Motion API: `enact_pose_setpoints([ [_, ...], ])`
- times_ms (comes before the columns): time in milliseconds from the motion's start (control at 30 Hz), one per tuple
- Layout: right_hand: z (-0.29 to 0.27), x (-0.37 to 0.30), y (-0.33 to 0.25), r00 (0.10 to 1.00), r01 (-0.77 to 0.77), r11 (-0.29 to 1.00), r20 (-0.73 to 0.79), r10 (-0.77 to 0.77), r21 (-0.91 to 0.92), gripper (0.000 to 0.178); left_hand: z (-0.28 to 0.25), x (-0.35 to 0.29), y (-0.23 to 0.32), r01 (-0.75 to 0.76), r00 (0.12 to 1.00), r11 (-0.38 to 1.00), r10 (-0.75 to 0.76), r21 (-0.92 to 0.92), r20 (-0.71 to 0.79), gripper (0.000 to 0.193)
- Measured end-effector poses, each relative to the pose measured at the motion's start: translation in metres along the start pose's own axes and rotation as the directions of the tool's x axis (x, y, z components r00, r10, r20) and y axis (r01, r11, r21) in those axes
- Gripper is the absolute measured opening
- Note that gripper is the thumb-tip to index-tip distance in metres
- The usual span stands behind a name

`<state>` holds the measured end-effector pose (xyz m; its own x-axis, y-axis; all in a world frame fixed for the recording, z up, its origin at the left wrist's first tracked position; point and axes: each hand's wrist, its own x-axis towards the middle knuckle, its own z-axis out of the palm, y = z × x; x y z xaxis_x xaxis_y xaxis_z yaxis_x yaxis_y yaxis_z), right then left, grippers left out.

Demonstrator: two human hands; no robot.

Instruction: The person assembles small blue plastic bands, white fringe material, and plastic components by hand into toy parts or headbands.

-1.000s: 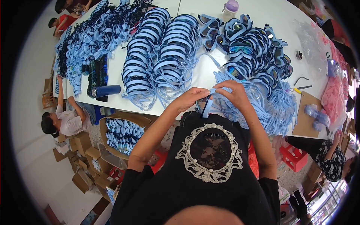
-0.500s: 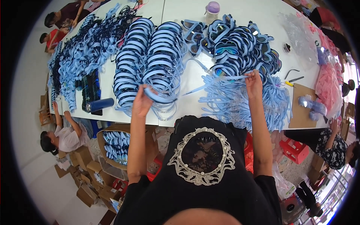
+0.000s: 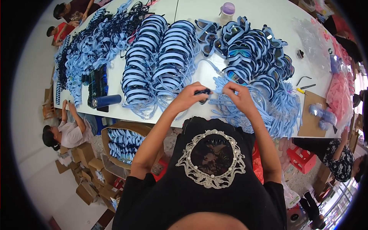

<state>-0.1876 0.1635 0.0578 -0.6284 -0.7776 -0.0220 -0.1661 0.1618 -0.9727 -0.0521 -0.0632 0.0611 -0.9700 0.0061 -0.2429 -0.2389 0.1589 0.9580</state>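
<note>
My left hand (image 3: 188, 98) is closed on a small dark piece (image 3: 203, 92), which looks like part of a goggle frame, mostly covered by the fingers. Just to its right, my right hand (image 3: 240, 97) pinches a light blue strap (image 3: 219, 85). Both hands are close together above the table's near edge, fingers pointing inward. Beneath and beside my right hand lies a heap of light blue straps (image 3: 284, 105). Beyond it are piled goggles (image 3: 241, 54) with dark frames and tinted lenses. Left of my hands, light blue and dark goggles (image 3: 175, 50) stand nested in two long rows.
A tangled heap of straps and goggles (image 3: 92, 50) covers the table's left side. A blue bottle (image 3: 106, 101) lies near the edge; a purple-lidded bottle (image 3: 227, 11) stands behind. Cardboard (image 3: 312, 115), a yellow-handled tool (image 3: 301, 91) and pink bags (image 3: 335, 97) are on the right. Other people work nearby.
My left hand has left the near end of the goggle row and moved right, now gripping the dark piece. My right hand has come left toward it.
</note>
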Motion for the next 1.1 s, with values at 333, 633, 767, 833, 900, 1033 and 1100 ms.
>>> enact_pose_setpoints([
  [333, 0.008, 0.003, -0.015, 0.975, 0.163, 0.911, 0.202, -0.090, -0.380, 0.019, 0.015, -0.003, -0.010, -0.095, 0.990, 0.985, 0.078, 0.143, 0.121, 0.026],
  [633, 0.035, -0.017, -0.007, 0.963, 0.079, 0.918, 0.269, 0.031, -0.388, 0.025, 0.047, -0.025, -0.049, 0.061, 0.997, 0.998, -0.060, -0.024, 0.040, 0.027],
  [767, 0.062, -0.022, 0.026, 0.998, 0.002, 0.917, -0.055, -0.026, -0.400, 0.035, 0.064, -0.029, -0.055, -0.098, 0.994, 0.980, 0.088, -0.173, -0.068, 0.022],
  [833, 0.072, -0.026, 0.054, 0.986, -0.087, 0.946, -0.161, 0.038, -0.312, 0.038, 0.061, -0.032, -0.042, 0.104, 0.993, 0.977, -0.112, -0.185, -0.034, 0.021],
  [900, 0.081, -0.022, 0.067, 0.952, -0.258, 0.959, -0.201, 0.232, -0.116, 0.041, 0.057, -0.035, -0.050, 0.185, 0.982, 0.928, -0.190, -0.323, 0.017, 0.024],
  [1033, 0.076, -0.009, 0.033, 0.849, -0.521, 0.828, 0.230, 0.477, 0.208, 0.048, 0.038, -0.054, -0.062, 0.180, 0.982, 0.881, -0.190, -0.438, 0.022, 0.032],
  [1100, 0.069, 0.004, 0.016, 0.787, -0.605, 0.726, 0.383, 0.483, 0.327, 0.044, 0.027, -0.064, -0.066, 0.176, 0.979, 0.854, -0.205, -0.489, -0.005, 0.037],
])
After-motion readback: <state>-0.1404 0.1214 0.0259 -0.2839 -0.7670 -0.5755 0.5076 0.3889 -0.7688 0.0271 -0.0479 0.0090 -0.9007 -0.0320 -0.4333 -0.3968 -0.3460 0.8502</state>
